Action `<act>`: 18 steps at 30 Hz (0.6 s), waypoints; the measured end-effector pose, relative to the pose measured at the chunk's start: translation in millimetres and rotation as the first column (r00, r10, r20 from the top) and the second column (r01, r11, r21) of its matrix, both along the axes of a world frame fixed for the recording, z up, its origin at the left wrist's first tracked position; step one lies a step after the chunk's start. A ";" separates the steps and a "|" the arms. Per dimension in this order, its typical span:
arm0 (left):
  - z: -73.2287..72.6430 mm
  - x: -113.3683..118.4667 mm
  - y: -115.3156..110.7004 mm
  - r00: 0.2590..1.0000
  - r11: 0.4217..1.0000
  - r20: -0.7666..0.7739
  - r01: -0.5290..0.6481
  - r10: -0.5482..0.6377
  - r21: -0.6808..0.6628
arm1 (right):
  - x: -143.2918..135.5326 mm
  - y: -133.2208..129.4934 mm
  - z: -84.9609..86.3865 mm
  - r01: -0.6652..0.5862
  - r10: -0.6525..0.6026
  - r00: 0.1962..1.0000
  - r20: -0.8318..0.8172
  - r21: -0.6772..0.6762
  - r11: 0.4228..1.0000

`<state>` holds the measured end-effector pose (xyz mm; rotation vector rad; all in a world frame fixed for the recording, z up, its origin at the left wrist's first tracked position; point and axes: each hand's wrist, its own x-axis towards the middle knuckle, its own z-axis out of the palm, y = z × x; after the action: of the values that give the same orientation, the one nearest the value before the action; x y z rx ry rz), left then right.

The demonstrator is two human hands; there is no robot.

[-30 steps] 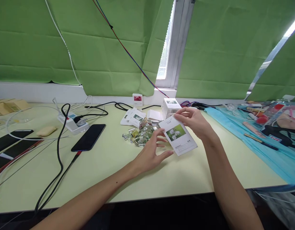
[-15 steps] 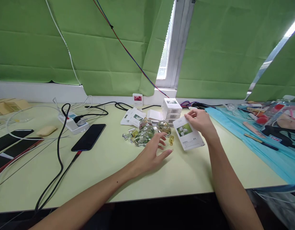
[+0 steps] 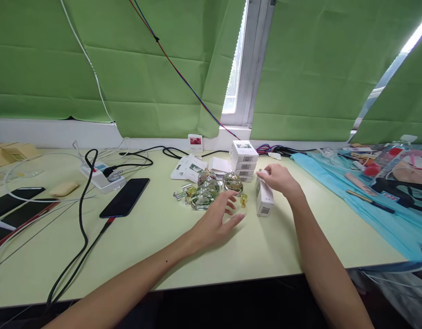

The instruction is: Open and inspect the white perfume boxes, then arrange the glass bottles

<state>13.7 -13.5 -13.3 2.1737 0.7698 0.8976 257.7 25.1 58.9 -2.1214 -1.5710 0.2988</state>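
Note:
My right hand [image 3: 278, 179] grips a small white carton [image 3: 265, 199] by its upper end, thumb and fingers closed on it. The carton is edge-on to me, a barcode showing at its near end. My left hand [image 3: 220, 218] rests in front of several glass perfume-like bottles [image 3: 204, 195], fingers apart and holding nothing. A round glass bottle [image 3: 233, 183] stands just beyond its fingertips. Between that hand and the carton is a small yellow piece [image 3: 243, 200]. More clear and yellow pieces [image 3: 187, 192] lie left of the bottles.
White cartons [image 3: 244, 160] are stacked behind the bottles, beside flat white packets [image 3: 190, 168]. A small picture box [image 3: 195, 143] stands at the back. To the left lie a black phone [image 3: 126, 197] on a cable and a power strip [image 3: 104, 178]. Blue sheeting [image 3: 348, 201] with clutter covers the right.
My right hand has turned the carton from its flower-picture face to edge-on. My left hand has stayed in place, open. The view has shifted slightly.

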 end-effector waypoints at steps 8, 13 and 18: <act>-2.3 -0.3 0.7 1.000 1.000 -0.007 0.002 -0.002 0.000 | -3.0 -6.0 3.0 -0.030 0.040 0.997 0.062 -0.146 0.989; -0.9 -0.9 0.8 1.000 1.000 -0.010 0.019 -0.019 -0.005 | -3.8 -4.5 4.3 0.000 0.011 0.998 0.061 -0.180 0.984; -0.7 -1.0 0.6 0.999 1.000 -0.028 0.021 -0.021 -0.014 | -7.1 -6.0 7.2 0.041 -0.027 0.997 0.077 -0.185 0.982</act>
<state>12.7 -12.9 -14.0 2.1829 0.7630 0.8511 250.6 19.1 66.1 -2.3239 -1.6016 0.3720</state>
